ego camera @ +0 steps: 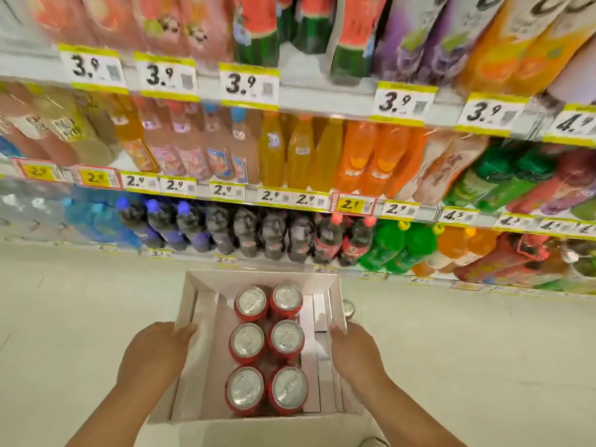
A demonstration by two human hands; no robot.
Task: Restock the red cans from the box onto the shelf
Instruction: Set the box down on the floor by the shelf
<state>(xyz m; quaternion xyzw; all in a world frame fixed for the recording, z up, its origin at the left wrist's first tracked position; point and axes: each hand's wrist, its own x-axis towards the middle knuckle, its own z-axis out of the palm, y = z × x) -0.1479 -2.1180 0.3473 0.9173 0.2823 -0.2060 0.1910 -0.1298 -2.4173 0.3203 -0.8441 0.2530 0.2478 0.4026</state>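
**Box held at the shelf, no can lifted yet**

We hold the box (258, 279) by its two long walls, left hand (154, 353) on the left wall and right hand (354, 350) on the right. Each hand wraps the rim, thumb visible against the inner face; the fingers run down the outside, hidden from us. We judge this grip carries and steadies the box while we face the shelf (322, 98).

Six red cans (267, 340) stand inside the box, in two columns of three, touching one another, nearer its right wall. Each stands upright: long axis vertical, silver lid facing up at us. Another can top (348, 307) shows just outside the box's right wall. The shelf lies beyond the box's far wall, stocked with bottles (354, 243).
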